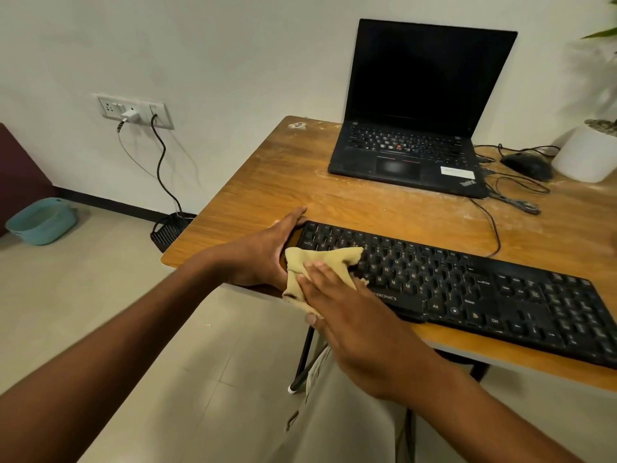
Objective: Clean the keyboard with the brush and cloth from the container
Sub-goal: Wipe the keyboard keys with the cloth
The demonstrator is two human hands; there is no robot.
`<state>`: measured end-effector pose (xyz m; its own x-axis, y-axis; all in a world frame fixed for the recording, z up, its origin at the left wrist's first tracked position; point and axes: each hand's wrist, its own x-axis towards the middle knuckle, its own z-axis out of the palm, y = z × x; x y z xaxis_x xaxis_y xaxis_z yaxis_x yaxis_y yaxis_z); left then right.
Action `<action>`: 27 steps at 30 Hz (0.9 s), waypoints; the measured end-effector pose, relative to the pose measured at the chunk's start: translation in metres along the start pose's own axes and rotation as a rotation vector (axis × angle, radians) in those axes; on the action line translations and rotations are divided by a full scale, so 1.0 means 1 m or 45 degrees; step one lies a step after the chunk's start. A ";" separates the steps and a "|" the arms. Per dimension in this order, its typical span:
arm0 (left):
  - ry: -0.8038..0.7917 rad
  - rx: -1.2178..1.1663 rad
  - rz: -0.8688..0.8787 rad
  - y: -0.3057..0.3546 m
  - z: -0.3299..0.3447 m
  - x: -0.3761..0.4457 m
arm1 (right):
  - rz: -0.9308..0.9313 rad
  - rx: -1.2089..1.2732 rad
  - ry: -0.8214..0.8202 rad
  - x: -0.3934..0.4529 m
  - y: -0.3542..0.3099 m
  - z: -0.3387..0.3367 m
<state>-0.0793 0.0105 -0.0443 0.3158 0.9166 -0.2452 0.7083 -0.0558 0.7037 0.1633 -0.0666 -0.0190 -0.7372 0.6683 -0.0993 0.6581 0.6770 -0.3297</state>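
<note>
A black keyboard [467, 289] lies slanted along the near edge of the wooden table [267, 192]. A crumpled yellow cloth [314, 259] covers its left end. My right hand [347, 309] lies flat on the cloth with straight fingers, pressing it onto the keys. My left hand [267, 252] grips the keyboard's left edge, thumb along the far corner. A black mesh container [170, 228] stands on the floor left of the table. No brush is in view.
An open black laptop [410, 128] sits at the back of the table, with a black mouse [527, 165], cables and a white plant pot [587, 155] to its right. A teal tub [40, 220] is on the floor at left. Wall sockets hold plugs and hanging wires.
</note>
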 end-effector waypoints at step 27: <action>-0.013 -0.031 -0.041 0.008 -0.002 -0.006 | 0.383 0.000 0.246 0.061 0.049 -0.028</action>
<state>-0.0768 0.0054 -0.0359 0.2999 0.9135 -0.2748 0.7026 -0.0167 0.7114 0.1549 0.0153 -0.0151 -0.4682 0.8835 -0.0127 0.8412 0.4412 -0.3127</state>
